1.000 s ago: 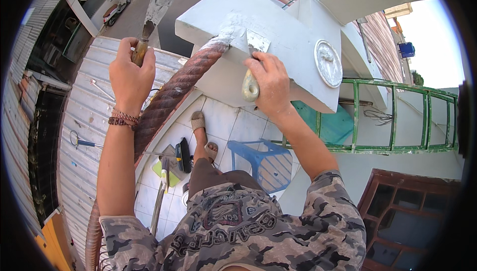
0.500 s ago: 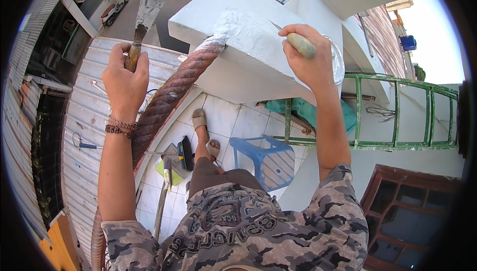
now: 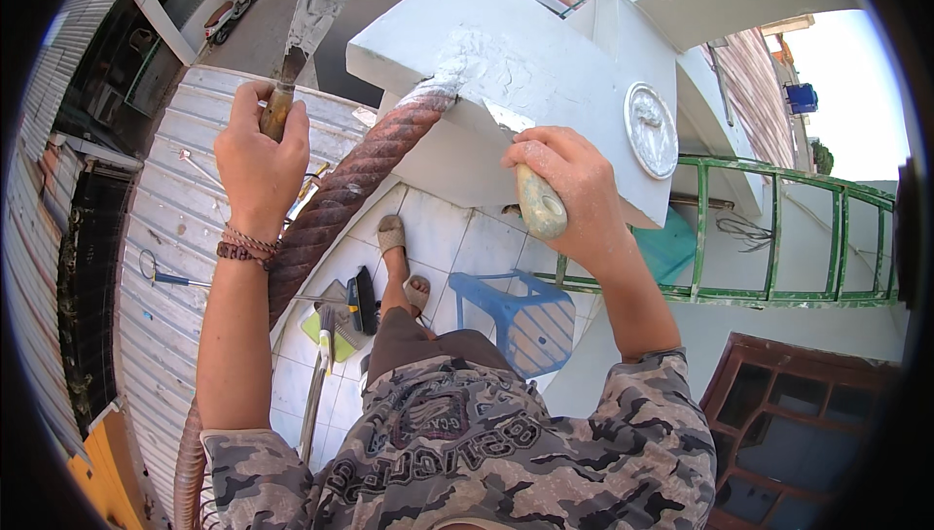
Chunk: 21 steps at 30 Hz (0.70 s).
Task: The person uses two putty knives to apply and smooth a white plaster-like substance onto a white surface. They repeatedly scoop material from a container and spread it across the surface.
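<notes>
My left hand (image 3: 261,156) grips the wooden handle of a putty knife (image 3: 307,29), its blade pointing up and coated with white paste. In my right hand (image 3: 574,180) is a second putty knife (image 3: 541,201) with a worn, rounded handle. Its blade lies at the lower front edge of a white concrete beam (image 3: 593,83); my fingers partly hide the blade. Rough white plaster (image 3: 477,61) covers the beam where a brown, rope-textured rail (image 3: 365,156) meets it. A round white relief ornament (image 3: 650,129) sits on the beam's face, right of my right hand.
Below, a blue plastic stool (image 3: 516,321) stands on white floor tiles beside my feet. A broom (image 3: 362,299) and a dustpan (image 3: 326,331) lie near the rail. At right is a green metal ladder (image 3: 769,229); corrugated roofing (image 3: 165,229) spreads to the left.
My right hand has moved down and left, bringing its blade to the beam's lower edge and uncovering the round ornament. The left knife has shifted slightly right in view.
</notes>
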{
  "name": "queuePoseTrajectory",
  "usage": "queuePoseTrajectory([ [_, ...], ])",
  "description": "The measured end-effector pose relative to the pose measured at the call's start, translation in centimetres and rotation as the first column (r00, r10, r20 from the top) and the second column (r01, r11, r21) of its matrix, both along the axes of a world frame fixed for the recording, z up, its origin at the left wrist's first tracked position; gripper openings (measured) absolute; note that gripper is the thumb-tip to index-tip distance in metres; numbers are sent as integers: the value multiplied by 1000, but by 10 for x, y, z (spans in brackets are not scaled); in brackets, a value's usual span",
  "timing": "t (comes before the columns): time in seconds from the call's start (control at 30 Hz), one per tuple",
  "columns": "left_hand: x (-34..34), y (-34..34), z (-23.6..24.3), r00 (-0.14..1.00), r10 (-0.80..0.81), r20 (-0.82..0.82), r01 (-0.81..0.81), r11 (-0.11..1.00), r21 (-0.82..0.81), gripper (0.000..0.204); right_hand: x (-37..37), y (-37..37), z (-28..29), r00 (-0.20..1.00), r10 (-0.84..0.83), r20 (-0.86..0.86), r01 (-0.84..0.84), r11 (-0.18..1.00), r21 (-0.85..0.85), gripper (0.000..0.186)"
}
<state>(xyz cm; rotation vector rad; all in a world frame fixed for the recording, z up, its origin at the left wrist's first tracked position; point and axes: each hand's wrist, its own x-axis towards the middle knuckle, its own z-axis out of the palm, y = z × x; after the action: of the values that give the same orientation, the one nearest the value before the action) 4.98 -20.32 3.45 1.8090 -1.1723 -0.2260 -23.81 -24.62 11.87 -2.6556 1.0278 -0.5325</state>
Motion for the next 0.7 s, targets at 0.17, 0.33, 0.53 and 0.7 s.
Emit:
queuePoseTrajectory([
  [0.17, -1, -4, -1, 1000, -2, 14, 2, 1000, -15, 27, -7, -29, -2, 996, -69, 51, 73, 995, -67, 23],
  [0.33, -2, -7, 10, 1000, -3, -3, 3, 1000, 9, 26, -6, -57, -25, 983, -161, 88, 168, 982, -82, 32],
  [0.53, -5, -12, 18, 1000, -3, -4, 4, 1000, 12, 25, 5, -10, -75, 989, -133, -58, 106, 935, -338, 28],
  [0.7, -3, -12, 14, 1000, -1, -5, 0, 1000, -16, 27, 1, 21, -58, 999, -16, -50, 1, 960, -280, 27],
])
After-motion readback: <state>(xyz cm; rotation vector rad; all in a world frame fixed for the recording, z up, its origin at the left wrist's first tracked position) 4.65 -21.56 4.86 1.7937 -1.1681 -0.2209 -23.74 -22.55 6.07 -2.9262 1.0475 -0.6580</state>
